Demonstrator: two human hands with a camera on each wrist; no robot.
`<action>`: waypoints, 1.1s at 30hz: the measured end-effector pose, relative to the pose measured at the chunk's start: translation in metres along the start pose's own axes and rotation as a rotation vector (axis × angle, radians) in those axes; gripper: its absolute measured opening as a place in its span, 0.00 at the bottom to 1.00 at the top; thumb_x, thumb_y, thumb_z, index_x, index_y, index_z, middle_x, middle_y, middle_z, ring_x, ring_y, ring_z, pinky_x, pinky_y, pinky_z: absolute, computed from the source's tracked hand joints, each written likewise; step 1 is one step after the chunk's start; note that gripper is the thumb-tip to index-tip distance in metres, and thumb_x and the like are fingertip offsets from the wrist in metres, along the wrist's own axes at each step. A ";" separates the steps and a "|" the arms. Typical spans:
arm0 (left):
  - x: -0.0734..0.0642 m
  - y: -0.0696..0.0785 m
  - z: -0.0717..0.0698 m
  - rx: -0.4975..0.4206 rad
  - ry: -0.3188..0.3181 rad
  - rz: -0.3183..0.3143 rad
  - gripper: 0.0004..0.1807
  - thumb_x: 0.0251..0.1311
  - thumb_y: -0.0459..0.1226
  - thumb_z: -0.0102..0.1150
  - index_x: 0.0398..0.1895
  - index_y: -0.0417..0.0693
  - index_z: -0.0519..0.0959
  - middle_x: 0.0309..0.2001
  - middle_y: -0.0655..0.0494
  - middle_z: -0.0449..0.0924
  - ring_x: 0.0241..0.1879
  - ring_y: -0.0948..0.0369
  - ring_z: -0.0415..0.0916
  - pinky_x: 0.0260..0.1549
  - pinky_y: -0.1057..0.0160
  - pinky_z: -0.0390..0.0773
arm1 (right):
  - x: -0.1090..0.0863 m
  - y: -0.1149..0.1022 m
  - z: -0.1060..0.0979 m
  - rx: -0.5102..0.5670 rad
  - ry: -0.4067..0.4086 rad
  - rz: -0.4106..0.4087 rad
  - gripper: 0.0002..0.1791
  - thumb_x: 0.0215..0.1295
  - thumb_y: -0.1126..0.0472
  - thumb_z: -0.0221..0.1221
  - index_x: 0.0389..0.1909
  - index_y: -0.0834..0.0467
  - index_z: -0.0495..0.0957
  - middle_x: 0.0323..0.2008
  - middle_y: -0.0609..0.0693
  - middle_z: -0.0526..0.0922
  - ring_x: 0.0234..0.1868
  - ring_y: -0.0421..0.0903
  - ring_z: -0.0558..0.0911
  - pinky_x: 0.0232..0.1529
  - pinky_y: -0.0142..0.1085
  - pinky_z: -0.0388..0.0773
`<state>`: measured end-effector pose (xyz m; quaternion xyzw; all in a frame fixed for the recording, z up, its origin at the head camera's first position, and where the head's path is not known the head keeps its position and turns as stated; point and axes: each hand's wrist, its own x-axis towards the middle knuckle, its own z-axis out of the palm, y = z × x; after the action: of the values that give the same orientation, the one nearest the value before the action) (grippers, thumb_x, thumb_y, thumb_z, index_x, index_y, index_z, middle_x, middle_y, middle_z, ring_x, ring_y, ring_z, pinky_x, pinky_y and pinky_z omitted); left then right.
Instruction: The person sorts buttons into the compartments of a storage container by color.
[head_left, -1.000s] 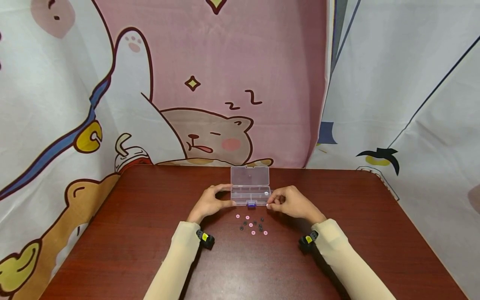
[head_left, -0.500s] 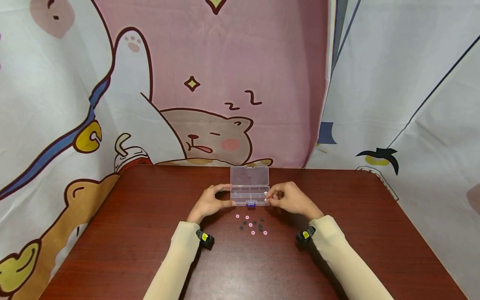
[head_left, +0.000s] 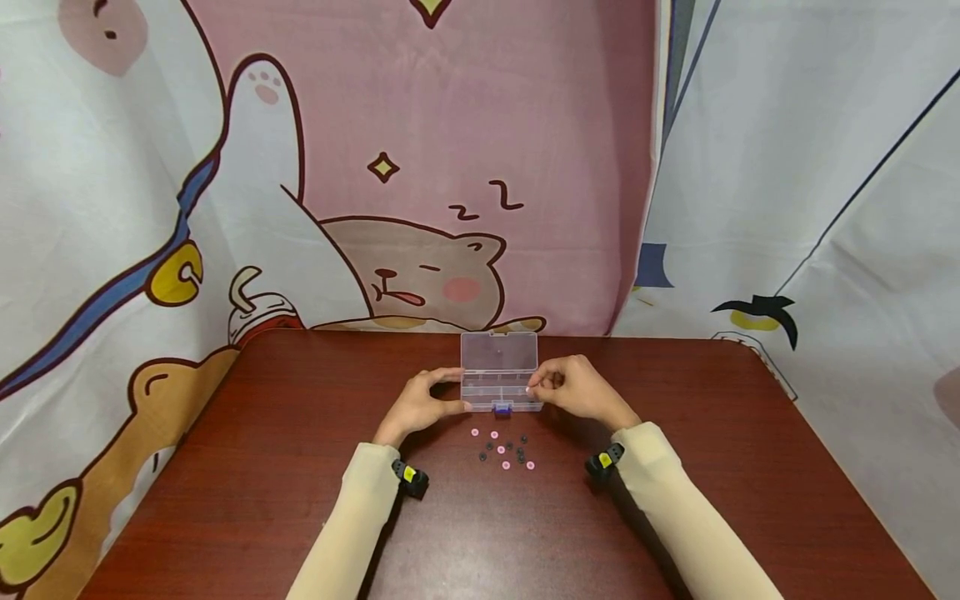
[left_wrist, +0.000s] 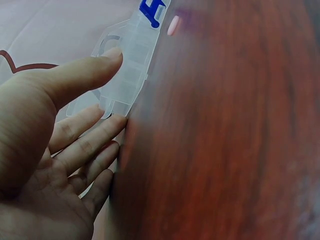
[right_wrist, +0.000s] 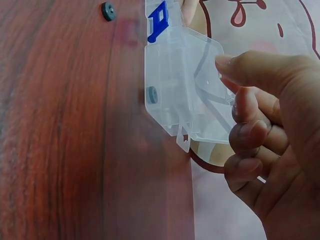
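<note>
A clear plastic compartment box with a blue latch stands near the table's far edge, its lid raised at the back. My left hand holds the box's left end, thumb at the front and fingers at the side. My right hand is over the box's right end, thumb and forefinger pinching a small whitish piece. In the right wrist view the fingertips hide that piece. A dark ring-shaped bead shows through the box wall there.
Several small pink beads and black beads with holes lie scattered on the brown table in front of the box. A printed cloth hangs right behind the table's far edge.
My right hand has moved up and left, from the box's front right corner to over its right compartments, carrying the whitish piece. My left hand and the scattered beads stay put.
</note>
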<state>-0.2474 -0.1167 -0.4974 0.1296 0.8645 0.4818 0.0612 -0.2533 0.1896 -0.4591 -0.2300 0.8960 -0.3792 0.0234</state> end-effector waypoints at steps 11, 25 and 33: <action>0.001 0.001 0.000 0.006 0.001 -0.007 0.34 0.51 0.45 0.80 0.65 0.55 0.80 0.61 0.58 0.83 0.67 0.50 0.70 0.70 0.46 0.66 | 0.009 0.000 0.001 -0.004 0.024 0.015 0.04 0.63 0.58 0.71 0.32 0.54 0.88 0.22 0.44 0.79 0.22 0.39 0.74 0.22 0.29 0.70; -0.004 0.002 0.002 -0.009 0.001 -0.021 0.34 0.52 0.45 0.79 0.65 0.56 0.80 0.62 0.58 0.82 0.67 0.50 0.69 0.69 0.44 0.67 | 0.017 0.005 0.001 -0.013 0.045 0.040 0.03 0.64 0.60 0.70 0.33 0.55 0.88 0.21 0.46 0.80 0.21 0.40 0.75 0.20 0.31 0.72; -0.001 0.003 0.000 -0.009 0.002 -0.013 0.34 0.52 0.44 0.79 0.65 0.55 0.80 0.61 0.58 0.83 0.67 0.50 0.69 0.69 0.45 0.66 | 0.022 0.002 0.000 -0.024 0.053 0.055 0.03 0.64 0.58 0.71 0.33 0.53 0.88 0.21 0.46 0.80 0.21 0.41 0.75 0.20 0.31 0.72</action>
<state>-0.2457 -0.1153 -0.4952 0.1232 0.8633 0.4853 0.0638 -0.2735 0.1813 -0.4574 -0.1952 0.9068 -0.3736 0.0072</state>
